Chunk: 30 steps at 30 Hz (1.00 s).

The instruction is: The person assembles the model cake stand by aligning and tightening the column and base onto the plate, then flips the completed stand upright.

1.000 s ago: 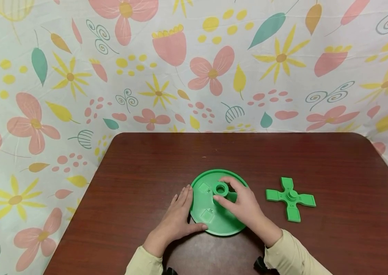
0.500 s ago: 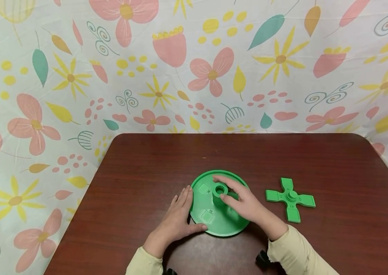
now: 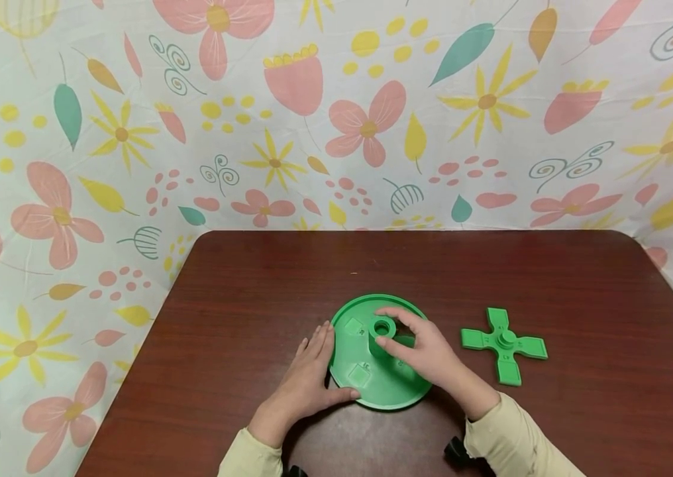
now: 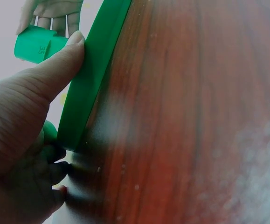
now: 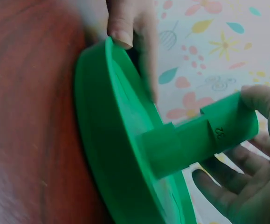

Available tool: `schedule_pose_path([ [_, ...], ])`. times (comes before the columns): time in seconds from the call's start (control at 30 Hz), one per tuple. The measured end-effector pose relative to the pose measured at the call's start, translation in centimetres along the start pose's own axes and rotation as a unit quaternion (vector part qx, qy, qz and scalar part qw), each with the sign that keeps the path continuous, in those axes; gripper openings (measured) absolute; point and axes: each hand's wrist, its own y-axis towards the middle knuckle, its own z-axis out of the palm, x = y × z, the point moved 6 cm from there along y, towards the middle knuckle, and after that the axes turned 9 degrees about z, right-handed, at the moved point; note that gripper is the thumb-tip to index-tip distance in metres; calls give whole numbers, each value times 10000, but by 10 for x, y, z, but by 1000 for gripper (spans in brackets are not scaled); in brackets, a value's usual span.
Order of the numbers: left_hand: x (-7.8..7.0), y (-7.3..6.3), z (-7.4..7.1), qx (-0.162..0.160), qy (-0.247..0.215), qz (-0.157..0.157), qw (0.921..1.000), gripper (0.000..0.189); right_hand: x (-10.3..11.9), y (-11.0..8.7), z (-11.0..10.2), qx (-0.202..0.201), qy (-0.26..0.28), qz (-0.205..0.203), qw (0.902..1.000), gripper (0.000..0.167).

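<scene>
A round green disc (image 3: pixel 384 391) with a raised rim and square recesses lies on the table. My left hand (image 3: pixel 307 381) rests against its left side, fingers extended along the rim and thumb over the near edge. From the disc's middle rises a hollow green post (image 3: pixel 379 344); the right wrist view shows stepped sections on the post (image 5: pixel 200 135) and the mark 32. My right hand (image 3: pixel 428 348) holds the post near its top between thumb and forefinger, the other fingers behind it. To the right lies a flat green cross-shaped piece (image 3: pixel 506 340) with a round central peg.
The dark reddish-brown table (image 3: pixel 253 278) has its far edge against a flower-printed cloth (image 3: pixel 312 132). A black strap part (image 3: pixel 457 452) sits by the right sleeve (image 3: pixel 512 437).
My right hand's fingers loosened and shifted around the post half a second ago, then closed in on its top again. The left hand, disc and cross piece have stayed put.
</scene>
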Motion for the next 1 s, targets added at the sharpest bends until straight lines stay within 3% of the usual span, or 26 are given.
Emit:
schedule_pose_path([
  [0.27, 0, 0, 0, 14, 14, 3, 10000, 118, 0, -5, 4, -911, -384, 30, 9951, 44],
  [0.47, 1, 0, 0, 1, 23, 9, 10000, 118, 0, -7, 5, -1123, -547, 55, 9922, 46],
  [0.63, 1, 0, 0, -1, 43, 11, 10000, 118, 4, -4, 3, -805, -489, -239, 9953, 47],
  [0.83, 0, 1, 0, -7, 67, 23, 10000, 118, 7, 2, 3, 99, 173, -621, 9979, 51],
  [1.0, -1, 1, 0, 17, 31, 12, 10000, 118, 4, 3, 2, 417, 171, -584, 9973, 47],
])
